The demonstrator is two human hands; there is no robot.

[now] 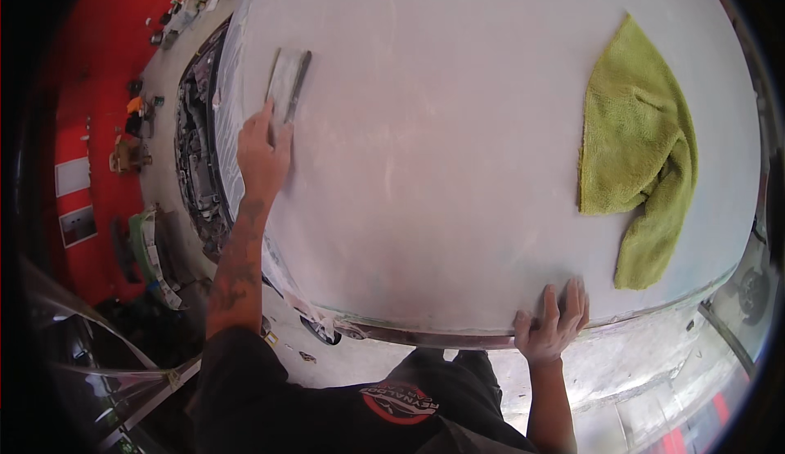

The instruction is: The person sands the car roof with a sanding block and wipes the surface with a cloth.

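Note:
A car roof (458,143) with a dull, dusty pinkish-grey surface fills most of the head view. On its left part, my left hand (264,153) grips the near end of a long, narrow sanding block (286,78), which lies against the panel. The block's underside is hidden. My right hand (553,323) rests at the near edge of the roof, fingers stretched out over the surface and holding nothing. A yellow-green cloth (634,135) lies crumpled on the right side of the roof, beyond my right hand.
Clear plastic sheeting (233,135) covers the area left of the roof, beside an exposed engine bay (199,143). Farther left, assorted parts stand along a red wall (90,110), with a green car part (151,253) on the floor. Thin plastic film (106,331) hangs at the lower left.

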